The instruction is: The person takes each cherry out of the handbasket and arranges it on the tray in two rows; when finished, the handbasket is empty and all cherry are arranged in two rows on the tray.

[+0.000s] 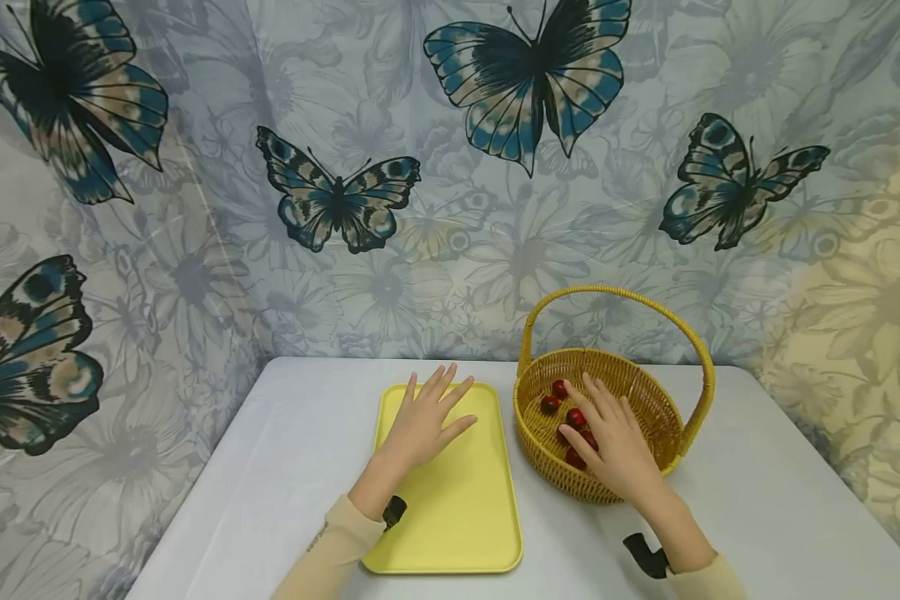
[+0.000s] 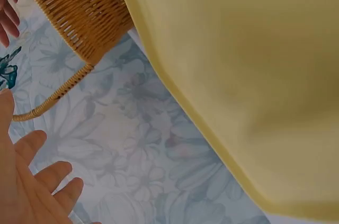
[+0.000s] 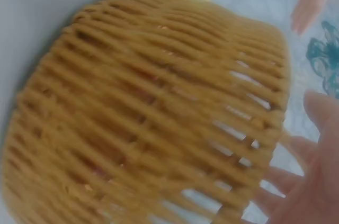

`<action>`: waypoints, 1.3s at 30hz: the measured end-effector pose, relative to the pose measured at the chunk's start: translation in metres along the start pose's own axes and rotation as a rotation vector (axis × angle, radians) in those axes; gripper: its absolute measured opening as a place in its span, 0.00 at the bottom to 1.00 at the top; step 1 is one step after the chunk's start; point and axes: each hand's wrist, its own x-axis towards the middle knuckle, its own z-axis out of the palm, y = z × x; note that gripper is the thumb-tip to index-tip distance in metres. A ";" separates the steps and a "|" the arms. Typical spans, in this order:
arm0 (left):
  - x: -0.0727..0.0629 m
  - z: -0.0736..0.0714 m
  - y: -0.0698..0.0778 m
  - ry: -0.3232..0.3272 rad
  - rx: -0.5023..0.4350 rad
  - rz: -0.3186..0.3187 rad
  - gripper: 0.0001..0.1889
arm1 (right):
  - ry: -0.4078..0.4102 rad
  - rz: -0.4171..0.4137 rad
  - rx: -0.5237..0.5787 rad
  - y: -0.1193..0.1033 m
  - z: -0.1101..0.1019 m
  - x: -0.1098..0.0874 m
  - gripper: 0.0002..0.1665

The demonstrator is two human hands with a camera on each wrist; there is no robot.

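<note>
A yellow tray (image 1: 457, 517) lies on the white table, and my left hand (image 1: 423, 421) is over its upper part with fingers spread, holding nothing. To its right stands a wicker basket (image 1: 543, 467) with a tall arched handle. Several dark red cherries (image 1: 575, 417) lie in the left side of the basket, some partly hidden by my fingers. Over the basket's front rim hangs my right hand (image 1: 618, 442), fingers spread and holding nothing. In the right wrist view the basket's woven side (image 3: 143, 102) fills most of the picture, blurred, with the right hand (image 3: 302, 181) beside it.
The white table (image 1: 270, 483) ends at a wall cloth (image 1: 390, 292) printed with flowers and butterflies. The basket handle (image 1: 701, 367) rises high above the rim on the right. Black wrist straps (image 1: 645, 557) show at both sleeves.
</note>
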 end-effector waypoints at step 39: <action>0.056 0.034 0.046 -0.095 -0.216 0.159 0.29 | 0.264 0.024 0.026 0.049 -0.035 -0.091 0.40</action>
